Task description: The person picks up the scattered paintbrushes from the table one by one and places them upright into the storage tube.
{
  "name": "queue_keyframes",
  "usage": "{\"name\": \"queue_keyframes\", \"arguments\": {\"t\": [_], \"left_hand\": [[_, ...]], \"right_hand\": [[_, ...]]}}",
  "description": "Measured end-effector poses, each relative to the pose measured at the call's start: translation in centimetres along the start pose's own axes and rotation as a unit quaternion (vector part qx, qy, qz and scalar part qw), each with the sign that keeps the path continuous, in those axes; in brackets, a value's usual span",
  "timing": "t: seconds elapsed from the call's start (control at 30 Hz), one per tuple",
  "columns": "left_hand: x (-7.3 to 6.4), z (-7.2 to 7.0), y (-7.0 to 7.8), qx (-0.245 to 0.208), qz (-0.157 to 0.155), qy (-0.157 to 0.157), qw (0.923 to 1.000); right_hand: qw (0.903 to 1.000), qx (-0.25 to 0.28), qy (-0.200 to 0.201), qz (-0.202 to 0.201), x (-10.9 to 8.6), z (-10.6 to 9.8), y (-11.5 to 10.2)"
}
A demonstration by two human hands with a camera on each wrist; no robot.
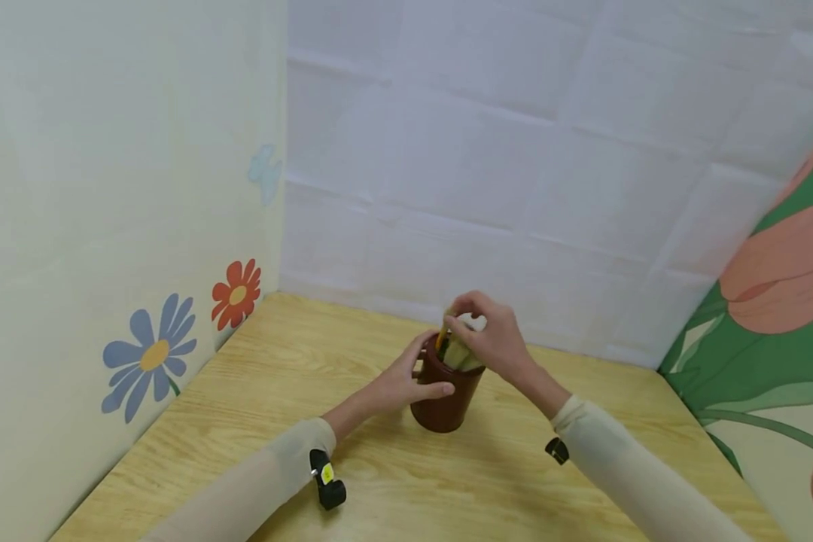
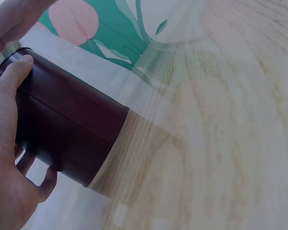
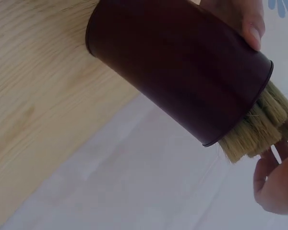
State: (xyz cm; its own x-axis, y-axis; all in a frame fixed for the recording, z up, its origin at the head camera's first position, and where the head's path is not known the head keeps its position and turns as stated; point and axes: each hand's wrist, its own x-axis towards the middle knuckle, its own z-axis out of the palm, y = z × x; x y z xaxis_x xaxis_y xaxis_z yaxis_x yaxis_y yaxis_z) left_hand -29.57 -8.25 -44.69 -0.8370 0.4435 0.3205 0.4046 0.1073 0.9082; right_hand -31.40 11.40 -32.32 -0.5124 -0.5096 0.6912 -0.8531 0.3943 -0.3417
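A dark reddish-brown cylindrical holder [image 1: 443, 405] stands on the wooden table, with a thin seam down its side in the left wrist view. My left hand [image 1: 394, 385] grips it from the left, thumb across the front near the rim and fingers around the far side. Pale bristle bundles [image 3: 247, 135] stick out of its mouth. Over the mouth, my right hand [image 1: 500, 337] pinches the top of a thin yellow stick [image 1: 441, 336] between thumb and forefinger. The stick's lower part is hidden inside the holder. In the right wrist view, the right fingers are beside the bristle tips.
The light wood-grain table [image 1: 298, 346] runs back to a creased white sheet [image 1: 447, 150]. A pale wall with painted flowers [image 1: 153, 355] borders the left, and a green panel with pink tulips [image 1: 779, 293] borders the right. Black wrist-worn devices [image 1: 328, 485] sit at both cuffs.
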Motion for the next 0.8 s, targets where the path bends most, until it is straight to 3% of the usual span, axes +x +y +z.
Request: {"name": "queue_keyframes", "arguments": {"t": [0.33,0.5,0.67,0.8], "left_hand": [[0.0,0.0,0.1,0.002,0.012,-0.001,0.9999],[0.0,0.1,-0.1,0.004,0.006,0.000,1.0000],[0.1,0.1,0.0,0.002,0.010,0.000,0.9999],[0.4,0.5,0.1,0.002,0.014,-0.003,0.9999]], "right_hand": [[0.9918,-0.037,-0.101,0.069,-0.5,-0.7,-0.7],[0.9865,-0.087,-0.131,0.045,-0.7,-0.9,-0.9],[0.9827,-0.135,-0.126,0.009,-1.2,-1.2,-1.1],[0.9842,-0.131,-0.118,0.016,-2.0,-1.8,-0.8]]}}
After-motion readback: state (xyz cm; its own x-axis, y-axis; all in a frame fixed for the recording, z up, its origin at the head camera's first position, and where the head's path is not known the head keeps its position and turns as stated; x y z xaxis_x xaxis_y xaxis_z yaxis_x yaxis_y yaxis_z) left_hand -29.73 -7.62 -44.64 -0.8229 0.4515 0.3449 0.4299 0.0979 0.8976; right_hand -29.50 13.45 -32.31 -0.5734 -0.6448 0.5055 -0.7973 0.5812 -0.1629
